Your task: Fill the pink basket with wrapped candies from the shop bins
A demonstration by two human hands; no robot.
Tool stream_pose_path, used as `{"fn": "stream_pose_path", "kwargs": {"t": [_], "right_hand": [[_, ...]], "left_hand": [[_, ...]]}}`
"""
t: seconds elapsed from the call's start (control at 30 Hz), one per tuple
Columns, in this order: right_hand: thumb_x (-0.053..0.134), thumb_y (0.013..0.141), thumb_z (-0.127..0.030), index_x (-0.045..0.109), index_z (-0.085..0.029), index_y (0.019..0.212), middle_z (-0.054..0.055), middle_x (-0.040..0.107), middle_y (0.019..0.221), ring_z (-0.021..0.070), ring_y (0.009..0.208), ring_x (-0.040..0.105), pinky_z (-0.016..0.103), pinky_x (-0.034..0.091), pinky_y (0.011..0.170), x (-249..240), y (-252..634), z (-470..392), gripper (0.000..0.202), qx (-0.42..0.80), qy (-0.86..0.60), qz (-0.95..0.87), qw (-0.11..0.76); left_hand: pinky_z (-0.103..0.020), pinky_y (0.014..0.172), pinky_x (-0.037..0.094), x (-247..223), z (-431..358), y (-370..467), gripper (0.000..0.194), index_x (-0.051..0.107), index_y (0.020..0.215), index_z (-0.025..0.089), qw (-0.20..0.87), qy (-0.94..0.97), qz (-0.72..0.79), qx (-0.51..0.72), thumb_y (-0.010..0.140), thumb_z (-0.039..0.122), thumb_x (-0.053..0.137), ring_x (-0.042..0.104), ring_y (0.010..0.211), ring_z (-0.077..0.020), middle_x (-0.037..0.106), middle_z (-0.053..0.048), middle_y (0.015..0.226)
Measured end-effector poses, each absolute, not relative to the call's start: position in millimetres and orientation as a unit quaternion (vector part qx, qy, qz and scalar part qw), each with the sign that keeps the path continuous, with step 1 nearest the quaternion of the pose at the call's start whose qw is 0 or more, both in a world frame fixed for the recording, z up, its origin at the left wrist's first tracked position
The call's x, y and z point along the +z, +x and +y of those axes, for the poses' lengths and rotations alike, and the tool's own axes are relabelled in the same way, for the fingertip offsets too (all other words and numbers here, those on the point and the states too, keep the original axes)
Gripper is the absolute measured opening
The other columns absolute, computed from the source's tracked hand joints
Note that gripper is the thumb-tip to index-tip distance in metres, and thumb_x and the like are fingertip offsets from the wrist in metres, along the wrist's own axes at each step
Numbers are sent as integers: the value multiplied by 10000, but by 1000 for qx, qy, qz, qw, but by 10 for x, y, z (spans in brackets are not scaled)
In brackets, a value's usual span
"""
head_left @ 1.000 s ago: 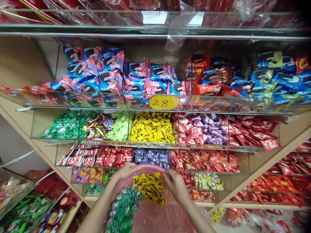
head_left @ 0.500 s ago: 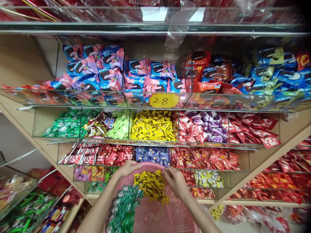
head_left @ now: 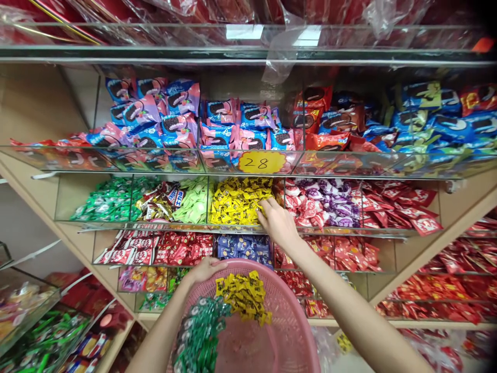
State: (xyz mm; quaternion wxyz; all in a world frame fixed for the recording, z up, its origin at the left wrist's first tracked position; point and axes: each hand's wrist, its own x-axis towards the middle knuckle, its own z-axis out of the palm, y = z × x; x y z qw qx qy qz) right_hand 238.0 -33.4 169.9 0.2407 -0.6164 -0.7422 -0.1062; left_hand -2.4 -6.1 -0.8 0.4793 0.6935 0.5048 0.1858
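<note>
My left hand [head_left: 207, 268] grips the far rim of a pink plastic basket [head_left: 298, 311], thumb along the edge. In the basket lie a pile of green-wrapped candies [head_left: 200, 334] on the left and a smaller heap of yellow-wrapped candies [head_left: 244, 295] near the far side. My right hand [head_left: 277, 223] reaches over the front edge of a shelf compartment full of yellow-wrapped candies [head_left: 236, 199]. Its fingers are curled at the right side of that pile, closed on the candies there; how many they hold is hidden.
Clear dividers split the shelf. Green candies [head_left: 103, 199] fill its left end; red-and-white [head_left: 306, 204] and purple candies [head_left: 339, 202] sit right of the yellow ones. Above are packaged cookies [head_left: 178, 127] and a yellow "28" tag [head_left: 259, 161]. Blue packets [head_left: 244, 248] lie below.
My right hand has moved from the basket's far rim up and forward to the yellow candies on the shelf. My left hand still holds the basket in about the same place.
</note>
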Motion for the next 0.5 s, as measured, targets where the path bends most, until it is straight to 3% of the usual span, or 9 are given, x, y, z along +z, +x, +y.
{"fn": "stream_pose_path", "kwargs": {"t": [0.17, 0.5], "right_hand": [[334, 890, -327, 465, -107, 1077, 166, 477, 1044, 214, 806, 618, 285, 454, 629, 1762, 2261, -150, 317, -157, -680, -707, 114], [301, 879, -144, 494, -100, 1031, 168, 542, 972, 212, 781, 634, 268, 467, 605, 1700, 2302, -87, 249, -187, -683, -701, 89]], "left_hand": [[-211, 466, 138, 34, -99, -14, 553, 414, 533, 161, 463, 703, 507, 187, 610, 701, 499, 216, 485, -61, 262, 69, 503], [-200, 480, 207, -48, -82, -23, 554, 505, 566, 141, 479, 685, 514, 194, 599, 694, 511, 281, 499, -70, 352, 57, 517]]}}
